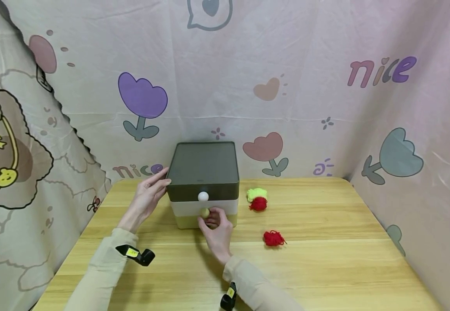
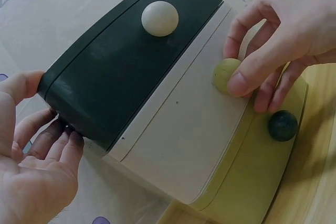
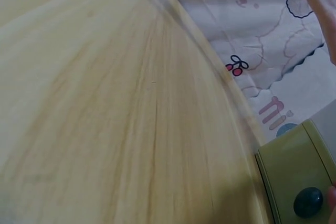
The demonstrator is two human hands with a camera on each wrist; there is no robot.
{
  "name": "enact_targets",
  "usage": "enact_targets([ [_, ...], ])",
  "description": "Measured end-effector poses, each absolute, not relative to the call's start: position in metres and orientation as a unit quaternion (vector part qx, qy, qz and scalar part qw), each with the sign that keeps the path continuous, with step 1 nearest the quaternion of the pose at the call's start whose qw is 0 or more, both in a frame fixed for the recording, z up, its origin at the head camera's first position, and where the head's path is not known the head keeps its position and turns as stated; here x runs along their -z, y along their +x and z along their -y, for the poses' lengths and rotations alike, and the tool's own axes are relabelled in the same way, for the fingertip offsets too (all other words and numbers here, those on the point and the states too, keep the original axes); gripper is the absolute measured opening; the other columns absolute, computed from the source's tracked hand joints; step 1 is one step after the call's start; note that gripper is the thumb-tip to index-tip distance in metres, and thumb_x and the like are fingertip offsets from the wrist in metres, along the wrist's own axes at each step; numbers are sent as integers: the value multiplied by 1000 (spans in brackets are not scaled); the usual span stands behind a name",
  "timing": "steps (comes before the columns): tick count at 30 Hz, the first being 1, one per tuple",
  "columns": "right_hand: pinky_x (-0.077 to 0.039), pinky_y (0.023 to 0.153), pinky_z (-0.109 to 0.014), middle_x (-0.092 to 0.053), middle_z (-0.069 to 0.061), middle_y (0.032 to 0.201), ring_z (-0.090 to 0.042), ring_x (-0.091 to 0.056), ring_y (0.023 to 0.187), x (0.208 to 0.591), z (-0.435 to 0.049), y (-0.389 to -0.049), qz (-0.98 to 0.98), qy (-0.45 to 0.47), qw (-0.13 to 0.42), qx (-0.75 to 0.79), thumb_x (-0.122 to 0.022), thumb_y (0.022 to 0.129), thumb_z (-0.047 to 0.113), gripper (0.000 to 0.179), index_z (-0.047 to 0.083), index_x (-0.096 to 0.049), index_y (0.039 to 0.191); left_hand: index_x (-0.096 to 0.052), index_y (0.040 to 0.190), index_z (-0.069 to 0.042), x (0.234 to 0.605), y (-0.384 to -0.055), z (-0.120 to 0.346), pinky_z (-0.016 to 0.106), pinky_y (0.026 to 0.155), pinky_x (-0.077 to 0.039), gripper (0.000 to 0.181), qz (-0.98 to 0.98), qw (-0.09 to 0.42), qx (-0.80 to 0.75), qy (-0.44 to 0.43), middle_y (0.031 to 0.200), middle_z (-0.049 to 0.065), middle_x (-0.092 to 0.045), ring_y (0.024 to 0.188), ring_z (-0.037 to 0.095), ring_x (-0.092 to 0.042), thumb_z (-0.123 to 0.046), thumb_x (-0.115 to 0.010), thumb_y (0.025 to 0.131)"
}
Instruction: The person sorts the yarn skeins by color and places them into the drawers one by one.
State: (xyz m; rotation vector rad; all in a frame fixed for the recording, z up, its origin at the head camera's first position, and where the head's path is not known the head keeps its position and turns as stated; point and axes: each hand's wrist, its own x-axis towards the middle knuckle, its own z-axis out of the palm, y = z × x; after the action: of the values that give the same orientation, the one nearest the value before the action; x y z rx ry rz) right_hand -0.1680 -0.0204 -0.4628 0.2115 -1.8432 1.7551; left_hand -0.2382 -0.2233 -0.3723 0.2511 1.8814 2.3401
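Note:
A small three-tier drawer box (image 1: 205, 164) stands on the table, dark green on top, white in the middle and yellow-green below. Each drawer front bears a round knob. My right hand (image 1: 218, 233) pinches the yellow-green knob (image 2: 227, 76) of the white middle drawer (image 2: 181, 129) between thumb and fingers. Fingers of my left hand (image 1: 147, 198) touch the left side of the dark green top tier (image 2: 105, 66). The white knob (image 2: 160, 18) above and the dark green knob (image 2: 282, 125) below are untouched. All the drawer fronts look flush.
Right of the box lie a yellow-green yarn bundle (image 1: 256, 193) and a red yarn bundle (image 1: 258, 204) together. Another red yarn bundle (image 1: 274, 238) lies nearer on the wooden table (image 1: 326, 259). A printed cloth (image 1: 302, 52) hangs behind the box.

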Motion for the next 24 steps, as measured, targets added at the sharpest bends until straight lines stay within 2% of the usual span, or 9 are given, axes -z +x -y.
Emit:
enact_targets([
  [12, -62, 66, -53, -73, -26, 85, -33, -72, 71, 465, 21, -172, 690, 67, 280, -664, -78, 79, -9, 28, -13, -62, 100, -24, 158, -1, 373, -239, 224, 45, 129, -12, 64, -627, 64, -772, 86, 172, 5, -3, 159, 26, -4, -8, -54, 102],
  [16, -63, 65, -48, -73, -25, 85, -31, -72, 70, 463, 20, -170, 692, 73, 285, -659, -78, 79, -8, 27, -12, -62, 100, -24, 158, -1, 373, -239, 224, 45, 129, -12, 64, -625, 65, -773, 85, 172, 6, -2, 158, 27, -5, -8, -54, 102],
  [19, -63, 64, -45, -73, -25, 85, -31, -72, 70, 462, 19, -170, 694, 78, 287, -655, -78, 79, -8, 26, -12, -62, 100, -25, 158, -2, 373, -239, 223, 45, 129, -12, 64, -624, 65, -774, 83, 172, 7, -2, 158, 29, -7, -8, -55, 102],
  [24, -63, 64, -47, -72, -27, 85, -35, -72, 70, 475, 21, -179, 696, 73, 282, -656, -77, 78, -10, 27, -13, -62, 100, -26, 157, -3, 372, -239, 223, 44, 128, -13, 63, -624, 65, -775, 80, 172, 5, -3, 158, 29, -9, -8, -55, 102],
])
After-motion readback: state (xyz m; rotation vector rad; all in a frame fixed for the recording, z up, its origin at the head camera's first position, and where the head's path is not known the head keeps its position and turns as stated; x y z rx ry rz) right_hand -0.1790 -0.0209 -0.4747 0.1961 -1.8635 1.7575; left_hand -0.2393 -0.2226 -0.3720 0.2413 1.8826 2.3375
